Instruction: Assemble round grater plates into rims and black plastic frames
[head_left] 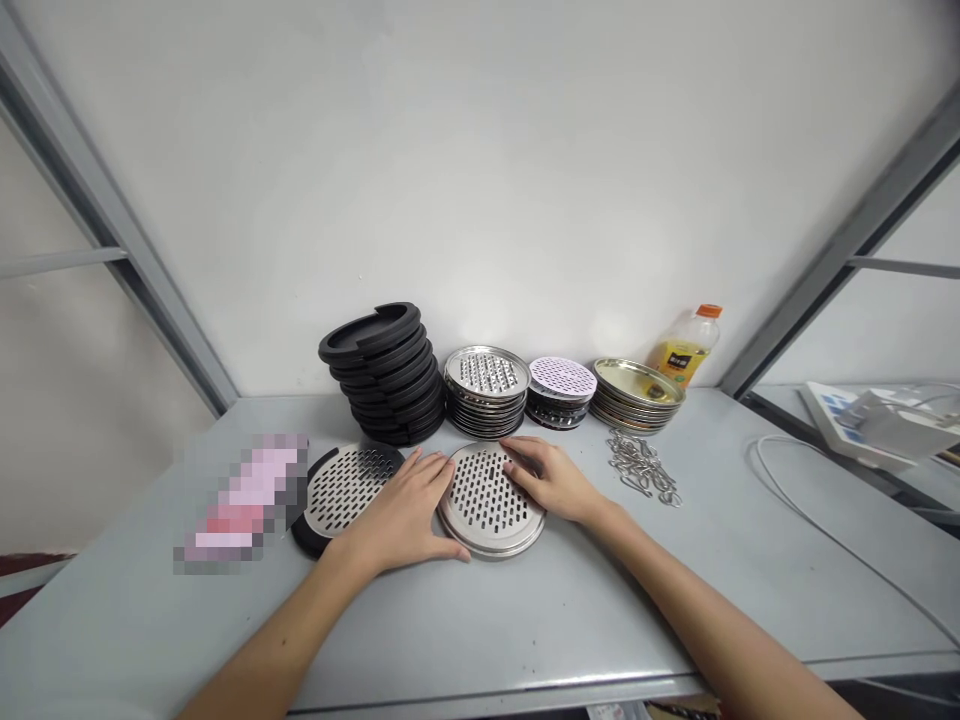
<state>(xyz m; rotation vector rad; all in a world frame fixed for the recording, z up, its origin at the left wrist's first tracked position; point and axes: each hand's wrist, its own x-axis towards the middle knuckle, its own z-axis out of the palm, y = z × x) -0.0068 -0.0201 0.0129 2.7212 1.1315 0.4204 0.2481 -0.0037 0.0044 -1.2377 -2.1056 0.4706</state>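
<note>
The round perforated steel plate (491, 520) is flanked by the left hand (397, 515) and right hand (559, 482). Its left and far-right rims are touched by loosely spread, unclasped grips.

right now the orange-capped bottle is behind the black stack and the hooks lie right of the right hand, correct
No, the head view shows the bottle behind the rightmost stack, not the black stack; the hooks do lie right of the right hand.
</note>
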